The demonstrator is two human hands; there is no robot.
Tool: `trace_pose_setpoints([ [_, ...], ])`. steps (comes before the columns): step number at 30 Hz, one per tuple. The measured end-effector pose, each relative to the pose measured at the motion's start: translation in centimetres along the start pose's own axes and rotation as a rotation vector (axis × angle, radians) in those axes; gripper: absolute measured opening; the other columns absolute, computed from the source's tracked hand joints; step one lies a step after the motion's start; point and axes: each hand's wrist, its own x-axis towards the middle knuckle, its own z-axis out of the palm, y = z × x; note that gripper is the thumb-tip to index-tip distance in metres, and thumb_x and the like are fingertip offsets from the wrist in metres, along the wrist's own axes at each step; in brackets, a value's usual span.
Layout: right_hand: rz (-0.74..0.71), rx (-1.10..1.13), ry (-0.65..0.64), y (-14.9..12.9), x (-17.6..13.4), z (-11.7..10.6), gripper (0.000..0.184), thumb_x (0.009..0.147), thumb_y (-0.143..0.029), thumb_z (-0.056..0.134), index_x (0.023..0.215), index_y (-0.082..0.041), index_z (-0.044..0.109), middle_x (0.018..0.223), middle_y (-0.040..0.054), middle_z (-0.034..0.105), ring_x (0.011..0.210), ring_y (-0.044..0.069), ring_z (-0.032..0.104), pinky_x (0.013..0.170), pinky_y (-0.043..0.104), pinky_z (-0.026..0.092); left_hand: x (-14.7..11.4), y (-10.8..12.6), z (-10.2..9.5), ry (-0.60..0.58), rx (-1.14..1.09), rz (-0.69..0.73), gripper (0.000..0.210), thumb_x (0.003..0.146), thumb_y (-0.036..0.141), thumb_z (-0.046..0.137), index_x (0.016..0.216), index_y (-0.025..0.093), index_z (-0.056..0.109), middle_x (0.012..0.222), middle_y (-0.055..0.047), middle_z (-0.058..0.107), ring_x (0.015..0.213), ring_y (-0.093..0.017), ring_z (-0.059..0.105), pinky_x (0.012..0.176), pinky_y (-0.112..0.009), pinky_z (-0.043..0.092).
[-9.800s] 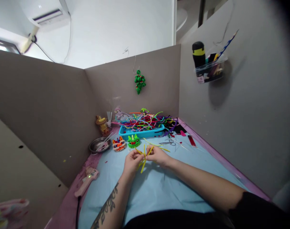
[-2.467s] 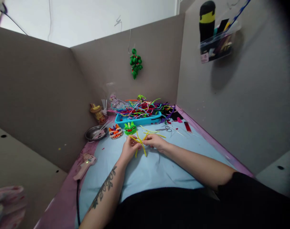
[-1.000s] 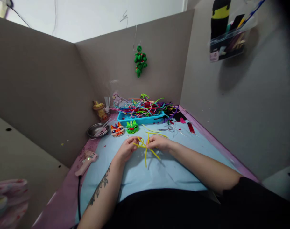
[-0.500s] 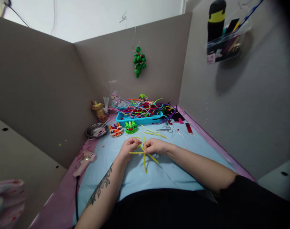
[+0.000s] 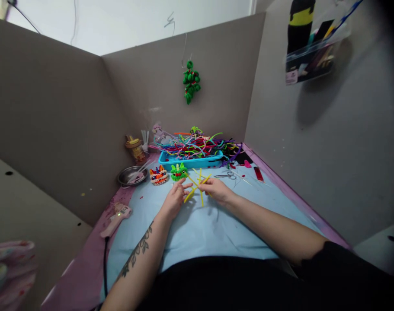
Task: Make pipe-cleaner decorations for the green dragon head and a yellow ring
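Several yellow pipe cleaners (image 5: pixel 201 198) cross at the middle in a star shape, held above the blue table cover. My right hand (image 5: pixel 217 190) pinches them near the crossing point. Beside the star's left arms is my left hand (image 5: pixel 176 196), its fingers apart and no grip showing; whether a fingertip touches a strand I cannot tell. Just behind the hands sit a green animal-face figure (image 5: pixel 179 172) and an orange one (image 5: pixel 158 176), both made of pipe cleaners.
A blue tray (image 5: pixel 190 163) heaped with coloured pipe cleaners stands at the back. Scissors (image 5: pixel 228 175) lie right of centre. At the left are a metal bowl (image 5: pixel 132 176) and a pink corded tool (image 5: pixel 116 221). Grey partitions (image 5: pixel 184 47) enclose the table.
Both hands have shifted slightly away from me with the yellow star, which has turned. My left hand has let go of the curled strand and opened its fingers.
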Motion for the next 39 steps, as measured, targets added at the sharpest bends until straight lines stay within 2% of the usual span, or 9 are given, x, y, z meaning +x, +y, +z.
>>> trace_pose_setpoints([
  [3,-0.02,0.01,0.142,0.5,0.8,-0.6,0.026,0.057,-0.037,0.069,0.068,-0.014,0.064,0.059,-0.0008,0.056,0.053,0.009,0.042,0.052,0.024,0.03,0.2,-0.3,0.0,-0.017,0.201,-0.046,0.053,0.07,0.049,0.063,0.109,0.013,0.057,0.084,-0.009,0.066,0.06,-0.01,0.054,0.049,-0.02,0.036],
  [6,-0.018,-0.026,0.177,0.9,1.2,-1.1,0.028,0.056,-0.038,0.07,0.069,-0.013,0.065,0.06,-0.0005,0.057,0.053,0.01,0.044,0.054,0.025,0.032,0.3,-0.6,-0.2,0.022,0.332,-0.015,0.042,0.064,0.045,0.068,0.09,0.012,0.063,0.065,-0.002,0.063,0.049,-0.007,0.047,0.045,-0.019,0.031],
  [13,-0.079,-0.202,0.212,1.0,1.0,-0.8,0.021,0.057,-0.033,0.068,0.061,-0.012,0.063,0.056,-0.001,0.056,0.054,0.012,0.046,0.055,0.025,0.033,0.3,-0.6,-0.5,0.112,0.448,0.034,0.029,0.059,0.04,0.07,0.061,0.012,0.062,0.049,0.0,0.057,0.04,-0.006,0.038,0.042,-0.02,0.024],
  [18,-0.05,-0.247,0.227,1.0,1.2,-1.0,0.019,0.057,-0.031,0.068,0.061,-0.012,0.063,0.054,-0.0015,0.055,0.053,0.011,0.045,0.054,0.025,0.033,0.4,-0.5,-1.0,0.106,0.497,0.021,0.03,0.061,0.041,0.069,0.064,0.011,0.065,0.051,-0.001,0.059,0.041,-0.006,0.04,0.042,-0.02,0.026],
  [23,-0.025,-0.026,0.215,1.1,1.8,-1.4,0.028,0.056,-0.038,0.07,0.067,-0.013,0.062,0.057,-0.0016,0.055,0.052,0.01,0.044,0.05,0.023,0.032,0.5,-0.2,-1.1,0.088,0.404,0.021,0.059,0.059,0.039,0.072,0.11,0.012,0.058,0.084,-0.009,0.067,0.059,-0.012,0.057,0.046,-0.019,0.036],
  [25,-0.014,0.11,0.205,1.2,1.9,-1.1,0.031,0.054,-0.04,0.072,0.067,-0.014,0.061,0.055,-0.0027,0.052,0.05,0.009,0.043,0.047,0.022,0.029,0.4,-0.2,-0.7,0.079,0.369,0.02,0.068,0.057,0.038,0.074,0.116,0.012,0.053,0.093,-0.011,0.066,0.064,-0.013,0.059,0.047,-0.019,0.038],
  [29,0.009,0.245,0.165,1.5,1.7,0.0,0.035,0.052,-0.043,0.074,0.066,-0.015,0.057,0.052,-0.0045,0.049,0.047,0.008,0.04,0.045,0.021,0.027,0.1,-0.1,0.3,0.0,0.408,-0.039,0.053,0.061,0.044,0.07,0.099,0.009,0.062,0.073,-0.006,0.064,0.054,-0.01,0.053,0.043,-0.019,0.035],
  [33,-0.033,0.174,0.131,1.8,1.4,0.7,0.035,0.055,-0.044,0.073,0.067,-0.015,0.058,0.054,-0.0039,0.051,0.046,0.007,0.041,0.046,0.022,0.03,-0.2,0.1,0.9,-0.059,0.353,-0.073,0.038,0.062,0.044,0.069,0.081,0.01,0.065,0.062,-0.002,0.059,0.046,-0.007,0.043,0.041,-0.019,0.029],
  [39,0.0,0.201,0.058,1.6,1.0,1.0,0.042,0.064,-0.054,0.064,0.071,-0.013,0.06,0.06,0.0013,0.057,0.051,0.009,0.047,0.047,0.021,0.031,-0.1,0.0,0.5,-0.054,0.289,-0.07,0.024,0.063,0.035,0.069,0.066,0.013,0.06,0.052,0.002,0.051,0.041,-0.004,0.034,0.041,-0.019,0.023],
])
